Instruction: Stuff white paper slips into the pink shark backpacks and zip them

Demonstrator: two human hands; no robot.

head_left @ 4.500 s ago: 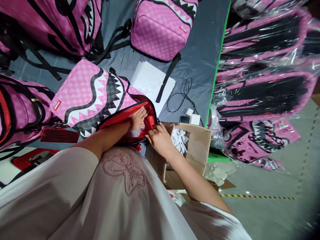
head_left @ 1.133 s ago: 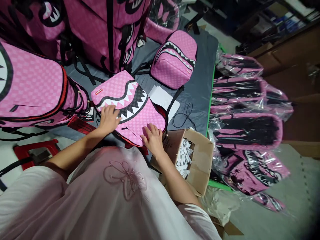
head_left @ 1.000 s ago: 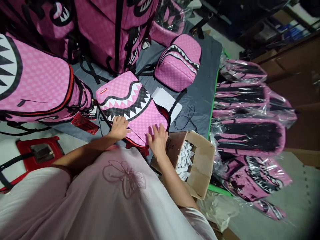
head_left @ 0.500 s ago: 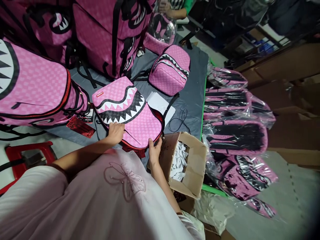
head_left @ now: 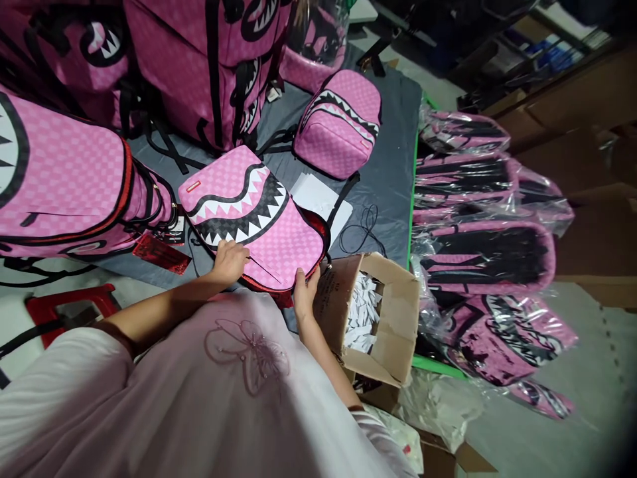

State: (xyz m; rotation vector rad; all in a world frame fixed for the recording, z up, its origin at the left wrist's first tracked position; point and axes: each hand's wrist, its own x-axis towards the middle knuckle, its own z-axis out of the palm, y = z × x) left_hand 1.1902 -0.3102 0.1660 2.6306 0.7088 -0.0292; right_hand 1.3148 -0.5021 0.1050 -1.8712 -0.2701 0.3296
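Observation:
A pink checkered backpack (head_left: 293,242) with a black-and-white shark-mouth print lies on the table in front of me, its red-lined main opening partly unzipped at the right end. My left hand (head_left: 230,261) rests on its near side, fingers curled over the edge close to the slit of the front pocket. At the lower right corner my right hand (head_left: 305,295) grips the rim, thumb on top and the other fingers partly hidden underneath. White paper sheets (head_left: 318,194) lie partly under the backpack's far side.
An open cardboard box (head_left: 395,325) of white paper pieces stands right of my right hand. A smaller pink backpack (head_left: 343,126) sits farther back. Large pink backpacks (head_left: 64,172) crowd the left. Plastic-wrapped backpacks (head_left: 488,255) are stacked beyond the green table edge. A black cord (head_left: 365,229) lies nearby.
The view has shifted slightly, and the co-worker's arm at the top has left the picture. Both hands keep nearly the same places on the backpack.

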